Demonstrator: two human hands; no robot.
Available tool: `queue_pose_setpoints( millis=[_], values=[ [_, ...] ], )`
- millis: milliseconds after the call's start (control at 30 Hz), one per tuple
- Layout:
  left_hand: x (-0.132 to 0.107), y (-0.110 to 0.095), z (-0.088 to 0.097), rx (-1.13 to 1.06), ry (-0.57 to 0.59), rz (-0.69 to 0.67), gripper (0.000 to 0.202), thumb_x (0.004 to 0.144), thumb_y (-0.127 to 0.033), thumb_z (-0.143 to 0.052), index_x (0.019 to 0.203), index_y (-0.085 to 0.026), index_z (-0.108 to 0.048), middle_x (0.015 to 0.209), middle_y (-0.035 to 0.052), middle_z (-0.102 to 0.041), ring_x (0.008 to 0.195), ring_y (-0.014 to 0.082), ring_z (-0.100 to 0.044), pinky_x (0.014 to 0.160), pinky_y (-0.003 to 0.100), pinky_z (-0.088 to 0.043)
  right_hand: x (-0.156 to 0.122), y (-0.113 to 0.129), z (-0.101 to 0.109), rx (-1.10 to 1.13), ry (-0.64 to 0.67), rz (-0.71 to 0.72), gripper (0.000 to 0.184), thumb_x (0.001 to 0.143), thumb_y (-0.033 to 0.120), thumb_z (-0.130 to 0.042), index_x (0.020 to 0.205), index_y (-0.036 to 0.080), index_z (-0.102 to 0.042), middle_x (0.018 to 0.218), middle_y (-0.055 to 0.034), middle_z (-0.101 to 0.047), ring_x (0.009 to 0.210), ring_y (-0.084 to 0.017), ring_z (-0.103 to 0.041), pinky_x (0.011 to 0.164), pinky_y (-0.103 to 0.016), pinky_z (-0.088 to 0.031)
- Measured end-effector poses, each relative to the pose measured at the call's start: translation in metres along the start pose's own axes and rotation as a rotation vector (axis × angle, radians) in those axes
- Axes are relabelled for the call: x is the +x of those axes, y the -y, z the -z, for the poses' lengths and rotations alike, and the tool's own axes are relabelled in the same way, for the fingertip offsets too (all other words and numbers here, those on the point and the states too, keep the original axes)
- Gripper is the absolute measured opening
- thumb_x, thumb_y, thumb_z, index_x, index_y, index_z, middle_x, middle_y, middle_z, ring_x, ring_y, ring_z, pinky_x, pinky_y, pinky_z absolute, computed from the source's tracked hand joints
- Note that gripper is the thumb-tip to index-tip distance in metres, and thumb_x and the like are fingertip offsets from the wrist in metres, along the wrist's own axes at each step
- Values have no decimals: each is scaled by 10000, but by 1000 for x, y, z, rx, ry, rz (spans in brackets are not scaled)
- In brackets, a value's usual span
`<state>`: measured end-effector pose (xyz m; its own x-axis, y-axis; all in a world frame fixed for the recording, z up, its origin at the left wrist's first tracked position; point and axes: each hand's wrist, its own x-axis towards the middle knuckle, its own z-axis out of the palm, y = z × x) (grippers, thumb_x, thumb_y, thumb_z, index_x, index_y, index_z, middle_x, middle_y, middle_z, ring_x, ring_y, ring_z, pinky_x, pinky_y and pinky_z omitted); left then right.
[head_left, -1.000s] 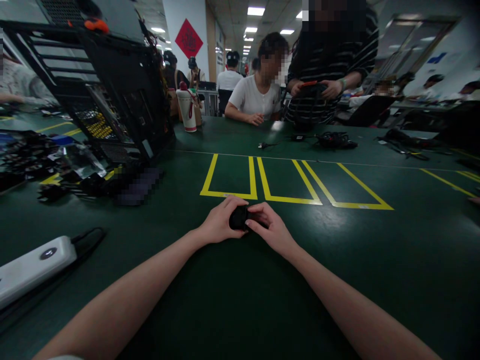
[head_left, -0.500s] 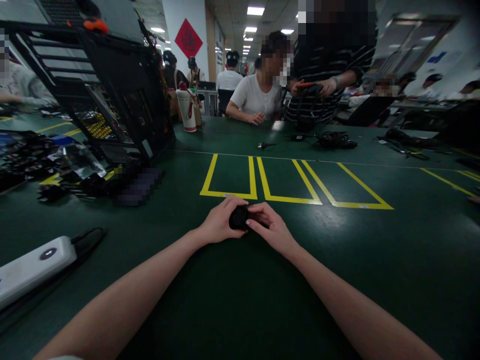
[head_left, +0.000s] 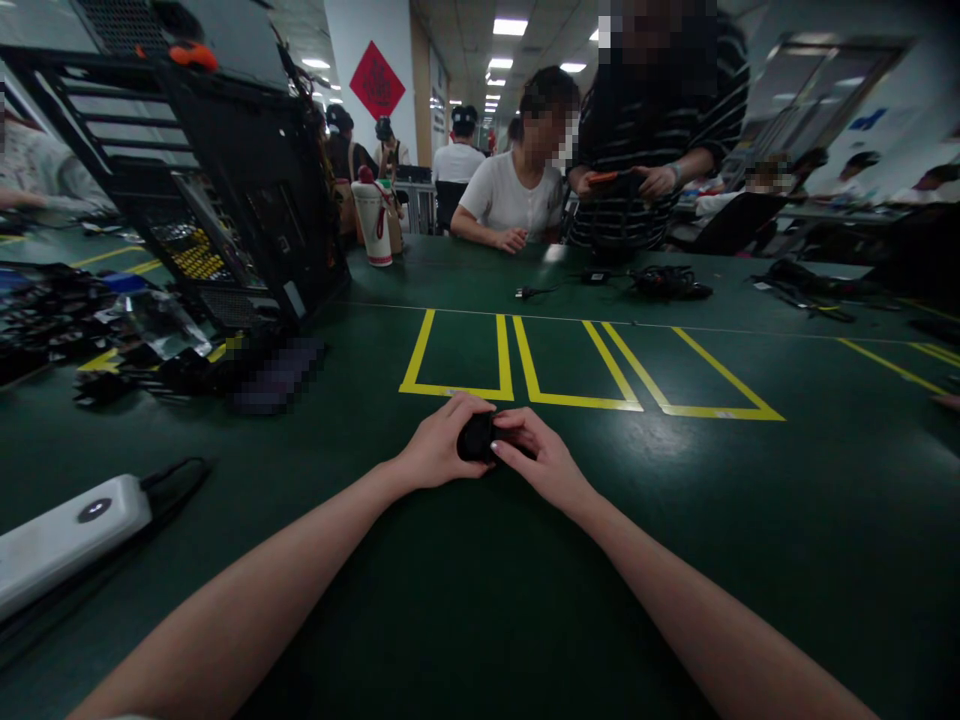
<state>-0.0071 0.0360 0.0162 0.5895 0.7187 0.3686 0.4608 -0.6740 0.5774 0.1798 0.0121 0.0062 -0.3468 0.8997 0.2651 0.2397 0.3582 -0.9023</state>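
Observation:
A small, dark, rounded object is between my two hands, close to the green table; its exact kind is too dark to make out. My left hand curves around its left side, thumb below and fingers above. From the right, the fingertips of my right hand press against the same object, with the thumb at its lower edge. Just beyond my hands lie yellow tape outlines on the tabletop.
At left stand an open black computer case and a pile of dark cables. A white power strip lies near my left forearm. Across the table are a paper cup, a coiled black cable and two people.
My hands keep nearly the same hold on the dark object. Across the table, the standing person's hands have shifted slightly. The view has moved a little.

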Motion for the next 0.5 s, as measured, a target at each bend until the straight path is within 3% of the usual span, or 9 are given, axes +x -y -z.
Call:
queue_pose_setpoints(
  millis=[333,500],
  values=[
    [1,-1,1,-28,3,12,578,649,-254,-694,1135,-277,-382,1132,42,-468,1055,246,-484,850,424,-452,1,8,0,2,22,-64,192,836,253,-493,1027,241,-486,1042,-29,-547,965,-172,-574,856,-385,-494],
    [1,0,0,-12,-13,-10,587,639,-249,-701,1135,-261,-388,1126,44,-474,1060,243,-481,863,408,-445,0,3,-1,-46,-12,15,228,780,221,-573,996,242,-504,1062,-27,-510,1006,-181,-540,881,-382,-477]
  ],
)
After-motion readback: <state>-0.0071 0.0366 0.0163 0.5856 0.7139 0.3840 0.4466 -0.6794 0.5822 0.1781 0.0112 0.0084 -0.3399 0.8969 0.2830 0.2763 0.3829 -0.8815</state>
